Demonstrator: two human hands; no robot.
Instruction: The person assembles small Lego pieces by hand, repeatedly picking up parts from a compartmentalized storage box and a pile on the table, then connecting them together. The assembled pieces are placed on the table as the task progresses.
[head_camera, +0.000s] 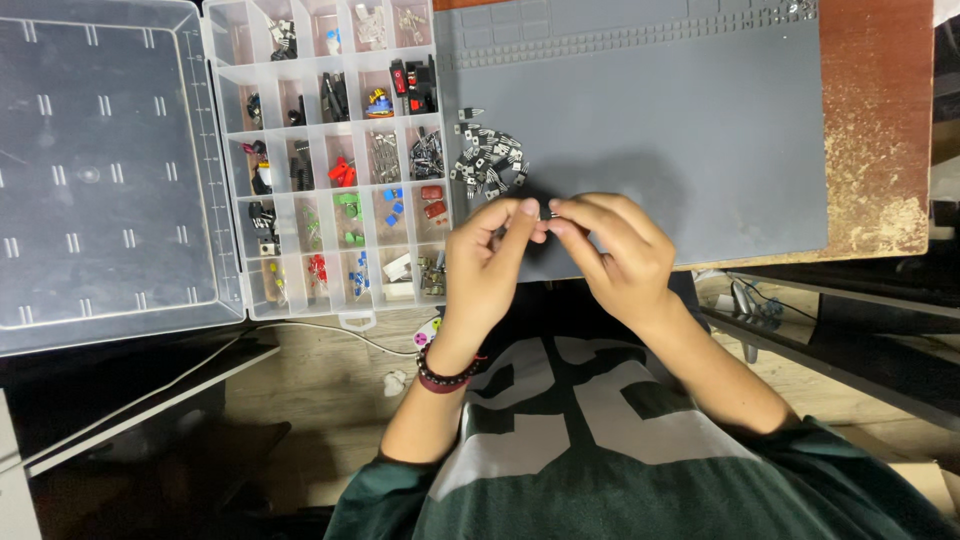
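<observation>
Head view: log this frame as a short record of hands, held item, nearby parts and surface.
left hand: left hand, fingertips pinching a small dark component
right hand: right hand, pinching the same component from the other side
nearby parts: pile of small black components on the mat, apart from the hands
surface: grey work mat
storage: open clear compartment box, lid folded out

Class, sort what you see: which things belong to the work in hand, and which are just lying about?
In use: left hand, right hand, small dark component pinched between them, component pile, grey mat.
Lying about: compartment box, its open lid, white cable.
</observation>
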